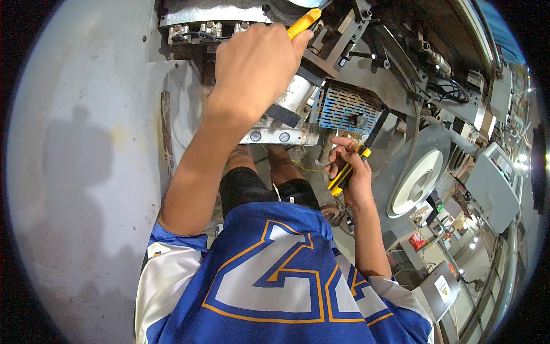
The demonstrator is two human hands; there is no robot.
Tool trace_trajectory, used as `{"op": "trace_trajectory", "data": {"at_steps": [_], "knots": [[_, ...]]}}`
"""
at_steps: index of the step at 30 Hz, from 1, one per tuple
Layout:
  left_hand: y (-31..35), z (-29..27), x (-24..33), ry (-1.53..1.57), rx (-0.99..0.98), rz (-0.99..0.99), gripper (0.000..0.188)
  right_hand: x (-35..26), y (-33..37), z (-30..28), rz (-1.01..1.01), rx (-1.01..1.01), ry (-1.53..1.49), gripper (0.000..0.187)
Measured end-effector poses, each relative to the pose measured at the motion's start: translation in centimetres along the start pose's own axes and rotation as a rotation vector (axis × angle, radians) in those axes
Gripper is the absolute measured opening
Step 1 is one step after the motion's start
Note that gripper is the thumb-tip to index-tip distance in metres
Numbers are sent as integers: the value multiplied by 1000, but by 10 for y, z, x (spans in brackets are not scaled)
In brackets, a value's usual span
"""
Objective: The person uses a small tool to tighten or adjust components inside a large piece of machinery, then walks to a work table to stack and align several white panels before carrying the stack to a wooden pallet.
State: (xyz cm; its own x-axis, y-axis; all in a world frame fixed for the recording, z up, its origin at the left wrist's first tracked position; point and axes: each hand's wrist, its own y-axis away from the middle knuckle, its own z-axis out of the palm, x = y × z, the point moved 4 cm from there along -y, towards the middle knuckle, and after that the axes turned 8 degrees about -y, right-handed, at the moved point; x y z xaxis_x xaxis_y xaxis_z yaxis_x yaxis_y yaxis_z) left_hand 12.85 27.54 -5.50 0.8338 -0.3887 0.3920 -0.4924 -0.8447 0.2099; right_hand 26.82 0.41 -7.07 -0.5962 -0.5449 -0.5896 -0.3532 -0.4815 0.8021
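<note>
Gripping a slim yellow tool (303, 23), the left hand (258, 63) led the action in the head view, its back turned up and its thumb and fingers closed around the shaft. That tool pointed up and to the right, its tip beside the dark metal brackets at the top of the machine, just right of a bright metal rail (215, 15); whether the tip touched anything, I could not tell.

Over on the other side, the right hand (356, 175) had its fingers curled around a yellow-and-black tool (348, 173), which slanted across the palm, below a blue slotted plate (344, 109). What kind of tool it was stayed unclear behind the fingers.

Between the two hands sat a white cylinder (296, 92), and beneath it a pale strip carrying two small round gauges (255, 136). Farther right came a large pale disc (418, 183), then a grey control box (494, 183). Down at the bottom, a blue jersey (229, 223) filled the middle, while a broad grey panel (86, 241) stood along the left, a shadow across it.
</note>
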Motion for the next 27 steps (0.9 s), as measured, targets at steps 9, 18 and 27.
{"op": "trace_trajectory", "data": {"at_steps": [9,18,27], "knots": [[-6,-8,-1,-2,-43,17,59,-3,4,7,-16,-55,10,30],[-11,9,5,6,-101,29,59,5,8,6,29,16,-37,31],[-40,31,4,46,-7,103,59,11,13,3,-5,1,-31,33]]}}
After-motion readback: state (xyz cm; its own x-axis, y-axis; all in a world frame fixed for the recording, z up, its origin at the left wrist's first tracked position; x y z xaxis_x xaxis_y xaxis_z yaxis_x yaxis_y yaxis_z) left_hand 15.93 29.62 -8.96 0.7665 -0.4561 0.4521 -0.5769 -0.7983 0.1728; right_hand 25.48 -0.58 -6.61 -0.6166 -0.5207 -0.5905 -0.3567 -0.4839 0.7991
